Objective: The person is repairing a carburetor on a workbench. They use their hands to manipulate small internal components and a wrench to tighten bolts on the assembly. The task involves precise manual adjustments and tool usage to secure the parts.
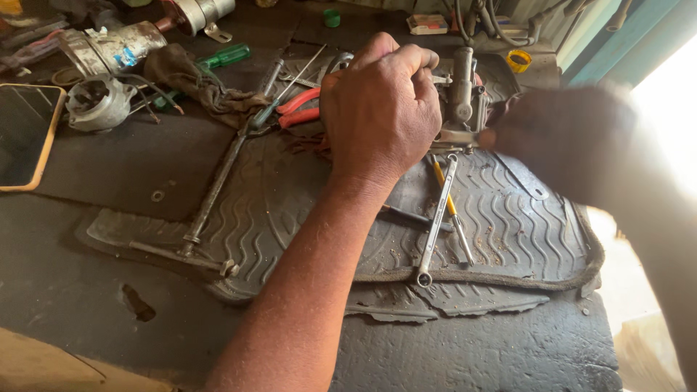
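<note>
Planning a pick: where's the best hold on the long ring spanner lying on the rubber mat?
Take the ring spanner at mid-shank, from above. It lies flat and slanted on the ribbed rubber mat, ring end nearest the camera. The yellow-handled screwdriver crosses close beside its upper half, and the left hand and right hand work near its top, so the lower shank looks freest.
</note>
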